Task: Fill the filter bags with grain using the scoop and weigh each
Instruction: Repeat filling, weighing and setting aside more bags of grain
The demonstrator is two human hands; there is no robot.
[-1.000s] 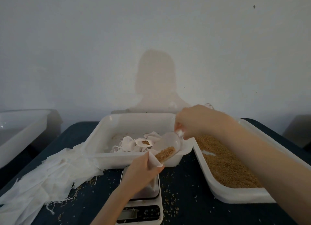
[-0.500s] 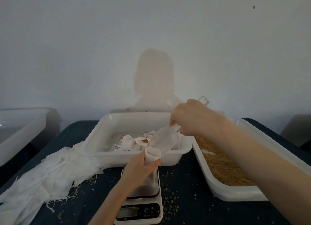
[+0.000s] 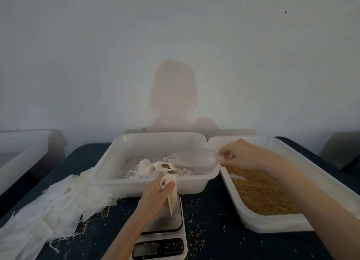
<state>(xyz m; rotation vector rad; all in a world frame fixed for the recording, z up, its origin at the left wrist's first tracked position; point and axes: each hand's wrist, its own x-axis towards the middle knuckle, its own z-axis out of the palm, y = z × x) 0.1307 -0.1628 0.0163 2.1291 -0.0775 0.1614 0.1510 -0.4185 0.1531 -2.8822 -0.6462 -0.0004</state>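
- Above the scale [image 3: 162,238], the filter bag [image 3: 171,194] hangs with its mouth up, pinched at the top between the thumb and fingers of the left hand [image 3: 155,196].
- Right of it, the clear scoop [image 3: 194,160] lies level over the middle tray [image 3: 155,185], apparently empty, its handle held by the curled fingers of the right hand [image 3: 243,154].
- Filled bags [image 3: 150,167] lie inside the middle tray.
- Grain [image 3: 259,193] fills the right tray [image 3: 276,223].
- Empty bags [image 3: 48,207] are heaped on the dark table [image 3: 224,246] at left, with loose grains scattered about.
- Another tray [image 3: 21,154] sits at the far left edge.
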